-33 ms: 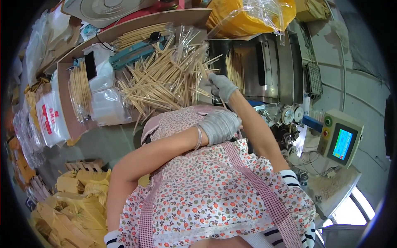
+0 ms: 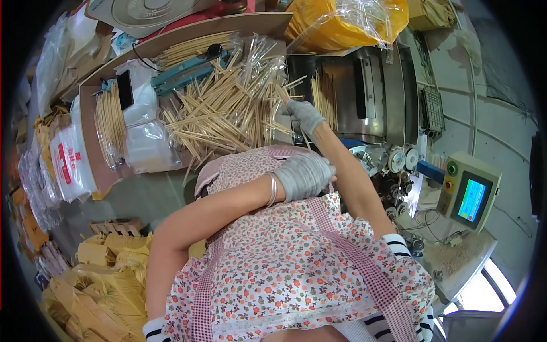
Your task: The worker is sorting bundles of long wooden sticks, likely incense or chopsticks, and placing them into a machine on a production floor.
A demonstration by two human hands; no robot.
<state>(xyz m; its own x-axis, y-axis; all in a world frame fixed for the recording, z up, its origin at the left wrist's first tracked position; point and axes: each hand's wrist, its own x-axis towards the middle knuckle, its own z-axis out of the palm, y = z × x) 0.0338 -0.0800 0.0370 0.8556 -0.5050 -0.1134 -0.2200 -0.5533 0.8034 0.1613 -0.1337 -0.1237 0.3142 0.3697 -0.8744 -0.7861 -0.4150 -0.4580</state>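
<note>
Wooden sticks (image 2: 219,108) over rim of tray (image 2: 245,24)

The left arm (image 2: 211,212) bends sharply at the elbow, its bare forearm slanting up across the front of the body. Two slim bangles (image 2: 273,190) ring the wrist. The gray-gloved left hand (image 2: 305,175) lies back uppermost, fingers curled under and largely hidden. The right arm (image 2: 352,168) reaches farther forward, angled inward, its forearm bare. The right hand (image 2: 306,117), also gloved, is beyond the left, fingers bent; how tightly they close is unclear.
</note>
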